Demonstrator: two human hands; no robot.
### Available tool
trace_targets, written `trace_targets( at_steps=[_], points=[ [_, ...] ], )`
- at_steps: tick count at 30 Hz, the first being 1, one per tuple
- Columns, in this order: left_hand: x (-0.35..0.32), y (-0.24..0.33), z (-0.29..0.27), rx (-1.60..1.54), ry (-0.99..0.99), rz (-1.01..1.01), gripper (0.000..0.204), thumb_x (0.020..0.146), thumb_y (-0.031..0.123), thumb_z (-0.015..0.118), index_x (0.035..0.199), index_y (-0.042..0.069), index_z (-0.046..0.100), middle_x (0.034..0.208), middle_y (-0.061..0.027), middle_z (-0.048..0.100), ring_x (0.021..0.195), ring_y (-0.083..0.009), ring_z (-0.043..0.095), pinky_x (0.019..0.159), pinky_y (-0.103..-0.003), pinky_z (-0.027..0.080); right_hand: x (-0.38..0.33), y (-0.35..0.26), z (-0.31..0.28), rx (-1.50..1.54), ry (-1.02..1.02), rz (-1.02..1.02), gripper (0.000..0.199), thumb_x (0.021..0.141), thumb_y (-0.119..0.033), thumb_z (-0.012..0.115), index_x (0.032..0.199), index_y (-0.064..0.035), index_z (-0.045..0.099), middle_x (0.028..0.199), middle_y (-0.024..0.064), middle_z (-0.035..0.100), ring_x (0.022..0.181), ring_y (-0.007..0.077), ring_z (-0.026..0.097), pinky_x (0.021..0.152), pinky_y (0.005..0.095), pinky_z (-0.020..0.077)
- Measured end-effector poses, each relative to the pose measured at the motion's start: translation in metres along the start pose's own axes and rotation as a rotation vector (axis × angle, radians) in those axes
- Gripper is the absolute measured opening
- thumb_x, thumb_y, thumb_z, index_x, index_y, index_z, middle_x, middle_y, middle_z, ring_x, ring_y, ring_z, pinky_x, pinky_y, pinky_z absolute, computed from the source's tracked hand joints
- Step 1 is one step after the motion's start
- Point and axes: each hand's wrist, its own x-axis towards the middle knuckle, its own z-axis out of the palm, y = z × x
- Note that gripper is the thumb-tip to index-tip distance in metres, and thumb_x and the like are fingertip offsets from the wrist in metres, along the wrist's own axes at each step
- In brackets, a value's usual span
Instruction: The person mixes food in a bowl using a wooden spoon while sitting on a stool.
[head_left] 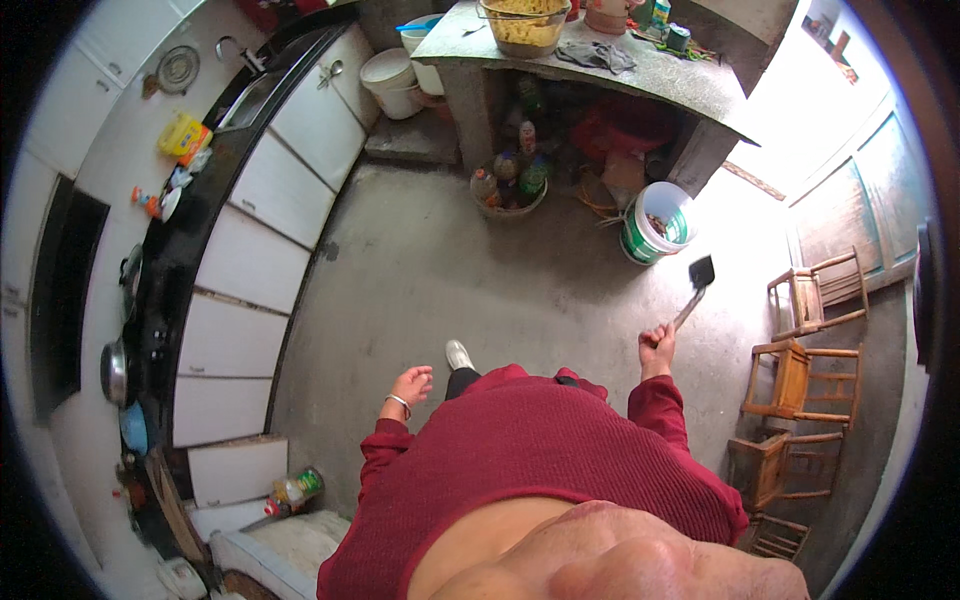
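My right hand is closed round the handle of a small shovel. Its squarish dark blade points up and away from me, over the floor short of the white and green bucket. On the other side, my left hand hangs beside my body with its fingers loosely bent and apart, nothing in it. A bangle circles that wrist. Some brown bits lie inside the bucket, too small to name.
Wooden chairs line the right wall. White cabinets under a dark counter run along the left. Ahead, a stone counter carries a tub of yellow food; a basket of bottles sits before it. A white shoe shows on the concrete floor.
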Motion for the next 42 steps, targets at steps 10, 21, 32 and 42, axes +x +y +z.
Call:
trace_targets(
  at_steps=[10, 21, 32, 42],
  points=[
    [0.180, 0.167, -0.139, 0.173, -0.078, 0.171, 0.028, 0.084, 0.019, 0.045, 0.110, 0.013, 0.049, 0.096, 0.0020, 0.054, 0.076, -0.0092, 0.053, 0.061, -0.023, 0.043, 0.018, 0.064, 0.303, -0.287, -0.519, -0.306, 0.013, 0.086, -0.019, 0.045, 0.080, -0.0069, 0.047, 0.051, -0.0053, 0.030, 0.043, 0.0057, 0.030, 0.046, 0.0233, 0.0317],
    [0.298, 0.309, -0.199, -0.015, -0.158, 0.203, 0.027, 0.084, 0.016, 0.046, 0.110, 0.013, 0.050, 0.098, 0.0006, 0.055, 0.078, -0.0086, 0.054, 0.063, -0.022, 0.043, 0.068, 0.102, 0.544, -0.966, -0.587, -0.474, 0.020, 0.082, -0.020, 0.052, 0.084, 0.0003, 0.051, 0.052, -0.0045, 0.036, 0.041, 0.0042, 0.033, 0.043, 0.0205, 0.0350],
    [0.398, 0.457, -0.169, 0.046, -0.199, 0.246, 0.029, 0.084, 0.017, 0.045, 0.112, 0.013, 0.049, 0.101, -0.0004, 0.054, 0.082, -0.0103, 0.055, 0.066, -0.023, 0.044, 0.239, 0.088, 0.673, -1.817, -0.535, -0.865, 0.030, 0.074, -0.017, 0.052, 0.098, -0.0010, 0.055, 0.074, 0.0114, 0.058, 0.063, 0.0190, 0.055, 0.060, 0.0313, 0.0455],
    [0.470, 0.617, -0.070, 0.160, -0.683, 0.287, 0.032, 0.085, 0.019, 0.045, 0.116, 0.012, 0.046, 0.107, -0.0028, 0.052, 0.091, -0.0133, 0.053, 0.075, -0.026, 0.042, 0.237, 0.083, 0.709, -2.228, -0.398, -1.074, 0.032, 0.076, -0.011, 0.045, 0.107, -0.0082, 0.052, 0.076, 0.0197, 0.057, 0.073, 0.0323, 0.056, 0.066, 0.0377, 0.0437]
  ],
)
